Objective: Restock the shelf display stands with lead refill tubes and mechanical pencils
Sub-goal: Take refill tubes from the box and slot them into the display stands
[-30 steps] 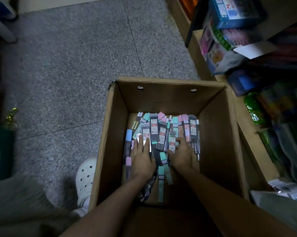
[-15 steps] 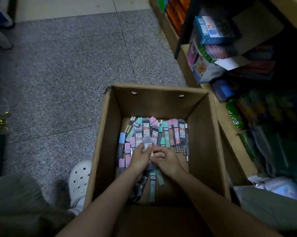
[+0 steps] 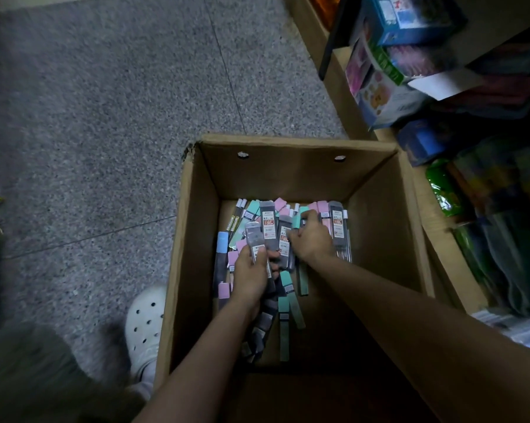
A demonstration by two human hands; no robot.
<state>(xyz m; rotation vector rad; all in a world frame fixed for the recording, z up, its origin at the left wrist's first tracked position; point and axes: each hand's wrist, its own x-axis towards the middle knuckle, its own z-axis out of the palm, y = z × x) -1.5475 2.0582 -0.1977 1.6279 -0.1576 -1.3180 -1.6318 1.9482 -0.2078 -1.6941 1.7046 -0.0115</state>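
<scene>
Left hand (image 3: 251, 277) grips a bundle of grey lead refill packs (image 3: 265, 236), thumb across them. Right hand (image 3: 311, 239) pinches a teal-capped pack (image 3: 296, 221) among the pile of refill packs (image 3: 288, 300) on the bottom of an open cardboard box (image 3: 193, 270). The box stands on the speckled floor (image 3: 105, 117), beside a stocked shelf (image 3: 434, 233); a white clog (image 3: 144, 328) is at its left.

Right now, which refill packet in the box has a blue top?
The packet against the box's left wall; its neighbours have pink, teal or grey tops.
</scene>
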